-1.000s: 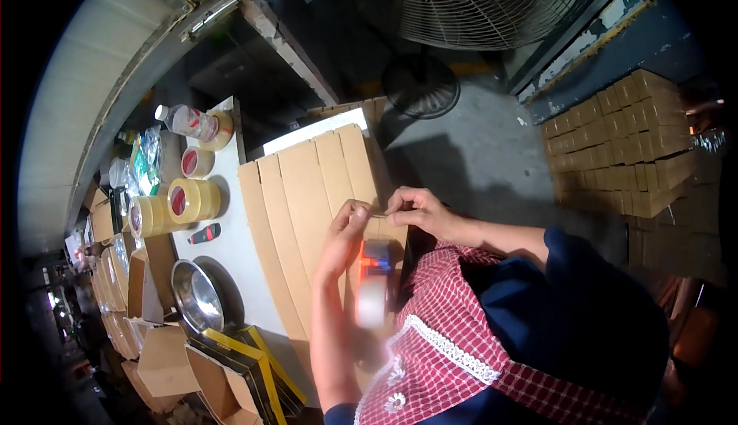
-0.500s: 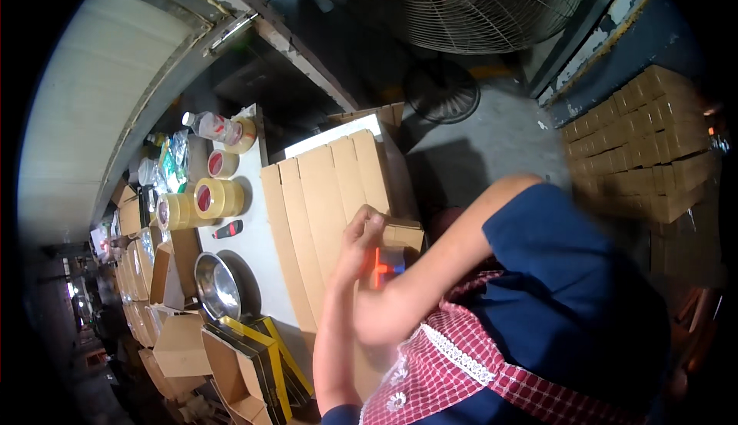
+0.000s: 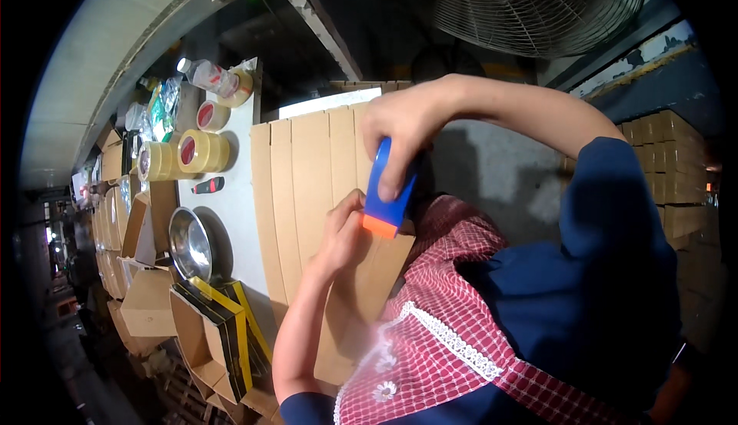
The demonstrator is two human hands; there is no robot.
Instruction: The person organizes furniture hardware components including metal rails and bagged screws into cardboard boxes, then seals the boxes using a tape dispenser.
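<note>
A blue tape dispenser (image 3: pixel 390 187) with an orange end is gripped from above by my right hand (image 3: pixel 407 129). Its orange end rests close to the upper edge of a brown cardboard box (image 3: pixel 377 260) in front of my body. My left hand (image 3: pixel 342 229) is closed at that box's edge, beside the orange end; the box hides part of its fingers. Behind my left hand, several flat brown cartons (image 3: pixel 311 152) stand in a tight row on the table. Whether tape is stuck to the box cannot be made out.
On the white table (image 3: pixel 242 164) to the left are several clear tape rolls (image 3: pixel 204 151), a plastic bottle (image 3: pixel 207 75), a red-and-black cutter (image 3: pixel 207 186) and a metal bowl (image 3: pixel 190 243). Open cartons (image 3: pixel 207 340) stand lower left. A large fan (image 3: pixel 538 6) and stacked boxes (image 3: pixel 669 164) are at the right.
My right arm has swung up and outward, bringing the tape dispenser into plain view over the box's upper edge. My left hand stays at the box. The view has shifted slightly.
</note>
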